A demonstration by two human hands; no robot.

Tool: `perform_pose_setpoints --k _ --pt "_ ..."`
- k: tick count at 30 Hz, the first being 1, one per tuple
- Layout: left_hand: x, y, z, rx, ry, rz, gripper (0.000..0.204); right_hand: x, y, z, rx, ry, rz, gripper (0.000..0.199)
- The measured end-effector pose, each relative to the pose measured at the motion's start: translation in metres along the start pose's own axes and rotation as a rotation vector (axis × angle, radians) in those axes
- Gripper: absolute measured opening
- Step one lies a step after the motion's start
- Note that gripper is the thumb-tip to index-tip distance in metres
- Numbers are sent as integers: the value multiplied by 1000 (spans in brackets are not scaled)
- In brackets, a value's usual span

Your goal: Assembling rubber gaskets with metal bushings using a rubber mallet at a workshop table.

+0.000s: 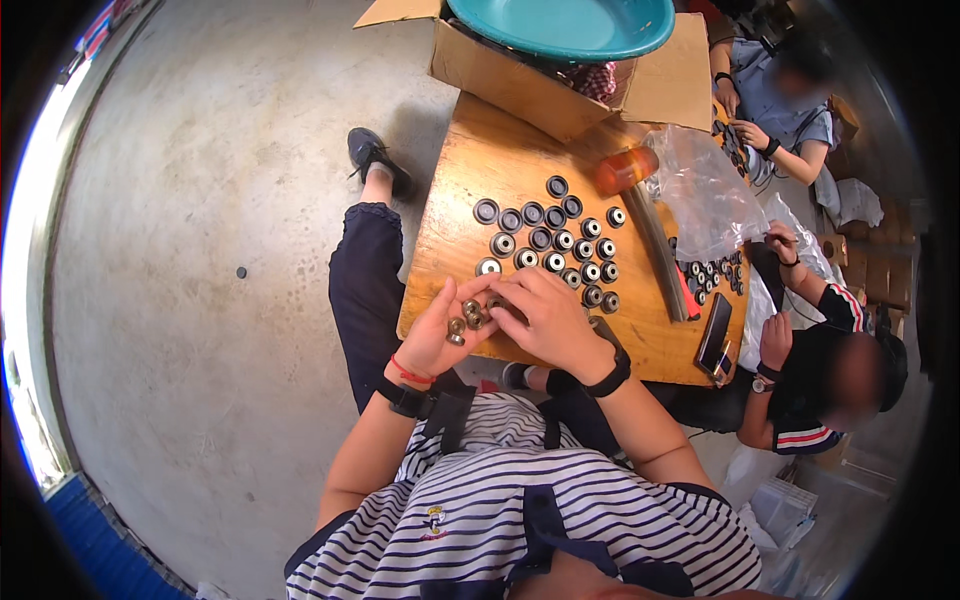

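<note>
L hand (437, 335): palm up, fingers cupped, grip cradling a few small metal sleeves (462, 322); at 7 o'clock of the bench (470, 170), over its near edge.
Sleeves: loose in L palm, brass/steel colour, count unclear, approx 3.
R hand (545, 318): palm down, fingertips pinched at the sleeves in L palm; grip looks closed on one, can't tell for sure.
Bushings (555, 245): black rubber rings w/ metal cores, laid flat in rough rows mid-bench, 12 o'clock from the hands; roughly 20.
Progress (est.): rows look well built up; pcs in hand not yet set down; how many remain can't be told.
Mallet (625, 170): orange head, 1 o'clock from the rows, handle running toward 5 o'clock.
Plastic bag (705, 190): clear, crumpled, 2 o'clock.
2nd bushing lot (712, 275): 3 o'clock, by a co-worker's hand (780, 240).
Phone (714, 335): dark, bench edge, 4 o'clock.
Carton (560, 85): 12 o'clock, teal basin (560, 22) on top.
</note>
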State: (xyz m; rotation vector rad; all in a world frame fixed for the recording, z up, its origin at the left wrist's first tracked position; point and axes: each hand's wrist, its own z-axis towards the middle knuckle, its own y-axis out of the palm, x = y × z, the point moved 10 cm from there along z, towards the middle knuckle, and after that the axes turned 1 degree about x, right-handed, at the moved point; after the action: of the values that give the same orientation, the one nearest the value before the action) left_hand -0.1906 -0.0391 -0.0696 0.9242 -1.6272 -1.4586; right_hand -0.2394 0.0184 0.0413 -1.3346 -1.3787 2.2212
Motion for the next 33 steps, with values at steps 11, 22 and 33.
perform_pose_setpoints --k 11,22,33 --pt "2 3 1 177 -36 176 69 69 -36 12 257 134 -95 21" --pt "2 5 2 145 -64 176 69 72 -24 19 157 98 -243 20" --pt "0 -3 2 164 -36 138 70 20 -29 6 202 9 -87 23"
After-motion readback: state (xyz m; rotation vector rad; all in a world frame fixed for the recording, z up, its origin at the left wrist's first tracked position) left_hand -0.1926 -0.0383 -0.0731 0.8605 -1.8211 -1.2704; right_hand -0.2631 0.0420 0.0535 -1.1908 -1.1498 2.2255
